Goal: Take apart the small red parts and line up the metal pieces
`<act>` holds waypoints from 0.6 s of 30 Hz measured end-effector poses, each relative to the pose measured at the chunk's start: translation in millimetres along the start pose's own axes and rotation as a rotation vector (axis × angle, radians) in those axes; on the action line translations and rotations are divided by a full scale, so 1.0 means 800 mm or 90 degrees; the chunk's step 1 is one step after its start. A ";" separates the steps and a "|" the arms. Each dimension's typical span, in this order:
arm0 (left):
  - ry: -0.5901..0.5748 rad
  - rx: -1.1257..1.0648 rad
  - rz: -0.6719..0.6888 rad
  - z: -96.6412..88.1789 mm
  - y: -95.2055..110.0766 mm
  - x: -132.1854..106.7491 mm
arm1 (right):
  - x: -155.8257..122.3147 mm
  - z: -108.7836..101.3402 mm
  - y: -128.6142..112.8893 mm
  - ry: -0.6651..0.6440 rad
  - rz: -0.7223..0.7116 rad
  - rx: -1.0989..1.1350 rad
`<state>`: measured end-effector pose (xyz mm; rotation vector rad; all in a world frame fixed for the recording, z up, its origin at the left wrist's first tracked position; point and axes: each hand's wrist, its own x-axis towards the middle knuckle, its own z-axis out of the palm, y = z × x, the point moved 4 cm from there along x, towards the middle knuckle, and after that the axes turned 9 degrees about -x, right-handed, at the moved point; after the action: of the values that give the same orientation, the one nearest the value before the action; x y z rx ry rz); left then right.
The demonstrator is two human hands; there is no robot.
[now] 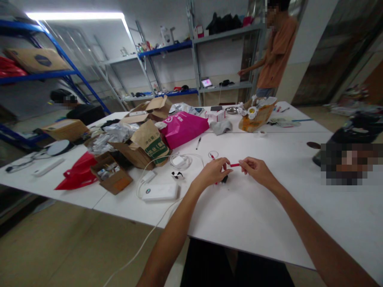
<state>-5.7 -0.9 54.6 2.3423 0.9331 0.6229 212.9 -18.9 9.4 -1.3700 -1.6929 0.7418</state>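
My right hand (256, 169) pinches one end of a slim red stick (235, 165), pen-like in shape, just above the white table (254, 215). At its other end, the fingers of my left hand (214, 171) are closed around the tip. A small black object (224, 179) lies below my left hand, partly covered by it. Just beyond the same hand, a red-and-white piece (212, 156) shows beside a thin loop. What kind of thing these pieces are is too small to make out.
Left of my hands are a white power bank (160, 192), coiled white cable (181, 160) and a small black-and-white item (177, 175). Farther back stand a magenta bag (185, 129), a paper bag (152, 142) and open cardboard boxes. A person in an orange shirt (279, 52) stands behind the table.
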 end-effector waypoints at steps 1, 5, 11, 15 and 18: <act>0.004 0.004 0.010 0.001 0.003 0.000 | 0.000 0.002 0.001 -0.009 0.000 -0.004; 0.015 0.029 0.024 0.004 0.005 -0.001 | 0.000 0.007 0.007 -0.028 0.008 -0.024; 0.030 0.022 0.025 0.007 -0.001 -0.001 | 0.000 0.011 0.011 -0.035 0.017 -0.008; 0.022 0.026 0.028 0.008 -0.005 -0.001 | -0.001 0.015 0.009 -0.019 0.011 0.015; 0.013 0.015 0.033 0.007 -0.007 -0.001 | -0.001 0.015 0.003 0.000 0.000 0.037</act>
<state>-5.5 0.5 46.6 2.3915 0.8949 0.6608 203.7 -18.5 0.9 -1.3306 -1.6588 0.7857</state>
